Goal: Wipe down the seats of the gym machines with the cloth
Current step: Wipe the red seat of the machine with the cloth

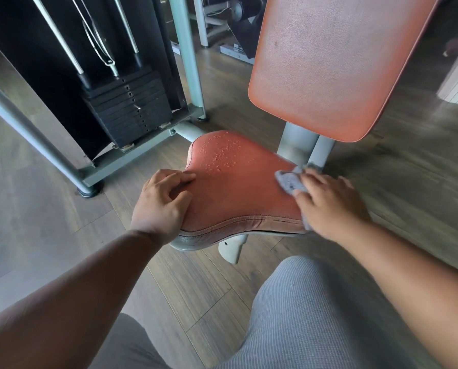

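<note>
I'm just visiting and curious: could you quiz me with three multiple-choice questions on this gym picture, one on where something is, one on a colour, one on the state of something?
1. Where is the cloth?
A. on the floor
B. under the right hand at the seat's right edge
C. draped over the backrest

2. What colour is the seat?
A. orange-red
B. black
C. blue

3. What state is the far part of the seat in?
A. torn open
B. covered with a towel
C. beaded with droplets

Answers:
1. B, the grey cloth shows from under the right hand's fingers on the seat.
2. A, seat and backrest share the same orange-red cover.
3. C, small drops sit on the far part, not yet wiped; the left hand rests bare on the seat's left edge.
</note>
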The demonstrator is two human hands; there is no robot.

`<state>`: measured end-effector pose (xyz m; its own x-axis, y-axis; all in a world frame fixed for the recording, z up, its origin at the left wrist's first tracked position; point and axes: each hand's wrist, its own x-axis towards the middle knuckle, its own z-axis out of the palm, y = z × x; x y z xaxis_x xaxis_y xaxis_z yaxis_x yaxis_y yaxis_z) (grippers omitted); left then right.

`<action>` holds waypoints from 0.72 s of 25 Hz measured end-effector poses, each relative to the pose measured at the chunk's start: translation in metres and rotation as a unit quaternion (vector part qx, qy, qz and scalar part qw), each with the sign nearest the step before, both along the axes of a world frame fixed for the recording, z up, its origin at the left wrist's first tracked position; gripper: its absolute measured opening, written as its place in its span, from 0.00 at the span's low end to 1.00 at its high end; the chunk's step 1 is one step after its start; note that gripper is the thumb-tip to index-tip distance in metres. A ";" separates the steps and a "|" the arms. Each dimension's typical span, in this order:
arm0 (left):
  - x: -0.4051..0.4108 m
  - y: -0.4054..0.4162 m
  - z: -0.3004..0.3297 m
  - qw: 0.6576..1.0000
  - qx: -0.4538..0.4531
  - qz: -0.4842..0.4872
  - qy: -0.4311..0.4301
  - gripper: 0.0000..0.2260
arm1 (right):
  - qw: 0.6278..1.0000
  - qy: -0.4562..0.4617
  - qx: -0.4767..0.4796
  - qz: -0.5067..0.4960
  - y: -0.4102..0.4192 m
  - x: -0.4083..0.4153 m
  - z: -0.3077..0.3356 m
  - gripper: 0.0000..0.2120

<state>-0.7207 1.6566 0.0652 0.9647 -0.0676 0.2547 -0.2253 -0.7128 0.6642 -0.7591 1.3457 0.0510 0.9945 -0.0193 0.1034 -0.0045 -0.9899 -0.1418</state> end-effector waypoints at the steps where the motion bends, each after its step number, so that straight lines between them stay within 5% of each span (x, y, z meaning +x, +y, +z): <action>1: 0.000 0.000 0.000 1.000 -0.001 0.001 -0.001 0.19 | 0.998 0.039 -0.001 -0.041 -0.010 0.009 0.002 0.25; 9: -0.001 0.001 0.002 1.000 0.006 -0.008 0.010 0.19 | 0.982 0.058 0.073 0.165 0.081 0.023 0.017 0.23; 14: -0.003 -0.002 0.002 1.000 -0.002 0.006 0.008 0.19 | 0.992 0.108 0.050 0.044 -0.003 0.045 0.009 0.24; 18: -0.003 -0.002 0.003 1.000 -0.001 -0.001 0.013 0.19 | 0.989 0.106 0.074 0.069 0.060 0.089 0.012 0.21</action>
<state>-0.7241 1.6550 0.0682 0.9708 -0.0681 0.2299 -0.2088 -0.7112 0.6713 -0.6702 1.4055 0.0633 0.9878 0.1186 -0.1012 0.0840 -0.9517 -0.2953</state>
